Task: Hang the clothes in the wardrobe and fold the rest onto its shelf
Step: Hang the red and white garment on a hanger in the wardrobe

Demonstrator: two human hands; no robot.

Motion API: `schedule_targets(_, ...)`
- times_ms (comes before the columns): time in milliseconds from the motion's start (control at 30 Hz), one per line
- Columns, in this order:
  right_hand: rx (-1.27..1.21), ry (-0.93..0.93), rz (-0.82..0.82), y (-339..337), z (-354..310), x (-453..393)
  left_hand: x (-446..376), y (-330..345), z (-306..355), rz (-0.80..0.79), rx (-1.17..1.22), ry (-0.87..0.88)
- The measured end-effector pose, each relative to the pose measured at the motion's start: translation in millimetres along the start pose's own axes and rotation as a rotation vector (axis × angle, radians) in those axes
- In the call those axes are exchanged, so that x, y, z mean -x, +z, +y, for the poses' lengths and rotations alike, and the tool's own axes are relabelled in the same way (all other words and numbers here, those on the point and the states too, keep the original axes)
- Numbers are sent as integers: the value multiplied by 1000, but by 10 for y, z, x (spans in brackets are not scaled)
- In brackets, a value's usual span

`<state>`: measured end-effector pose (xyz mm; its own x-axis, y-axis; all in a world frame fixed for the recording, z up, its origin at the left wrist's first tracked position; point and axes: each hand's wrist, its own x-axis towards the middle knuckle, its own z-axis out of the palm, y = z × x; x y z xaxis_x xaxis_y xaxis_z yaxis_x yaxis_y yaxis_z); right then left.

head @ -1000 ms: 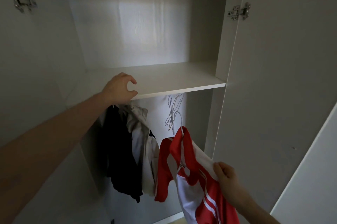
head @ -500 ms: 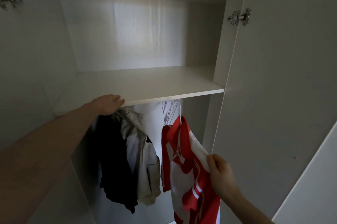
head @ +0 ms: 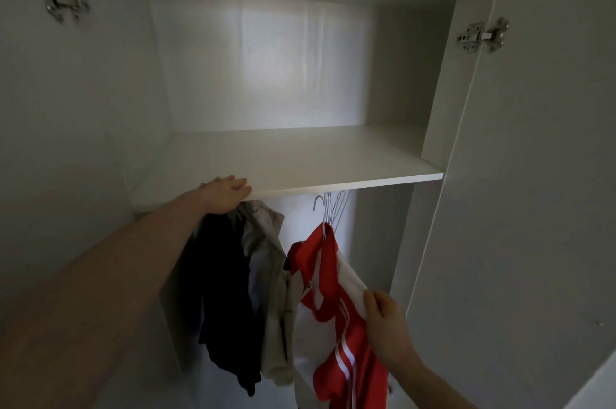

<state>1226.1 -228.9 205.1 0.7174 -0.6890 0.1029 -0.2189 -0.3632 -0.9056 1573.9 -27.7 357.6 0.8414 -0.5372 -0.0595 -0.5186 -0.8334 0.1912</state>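
Note:
A red and white jacket [head: 333, 325] hangs on a hanger under the white wardrobe shelf [head: 300, 168]. My right hand [head: 386, 328] grips its shoulder fabric at the right. To its left hang a grey garment [head: 270, 275] and a dark garment [head: 226, 275]. My left hand [head: 223, 193] rests on the shelf's front edge above the dark garment, with its fingers lying over the top. Nothing lies on the shelf.
Several bare wire hangers [head: 333, 208] hang behind the red jacket. The open right door [head: 533, 208] stands close beside my right hand, with a metal hinge [head: 481, 35]. Another hinge [head: 61, 0] sits on the left door.
The red jacket has swung left, closer to the grey garment. My left hand's curled fingers have flattened onto the shelf edge. My right hand keeps its hold on the jacket.

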Motion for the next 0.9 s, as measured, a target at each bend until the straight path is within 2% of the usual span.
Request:
schedule_targets(267, 51, 19, 4, 56, 143, -167, -44, 37, -41, 8, -18, 37)
schedule_targets(533, 164, 13, -64, 271, 29, -651, -45, 56, -6, 48, 8, -25)
schedule_targets(700, 168, 10, -22, 418, -59, -1064, -88, 94, -63, 43, 13, -41)
schedule_targets(900, 107, -5, -45, 659, -278, -1494, -120, 80, -102, -20, 14, -38)
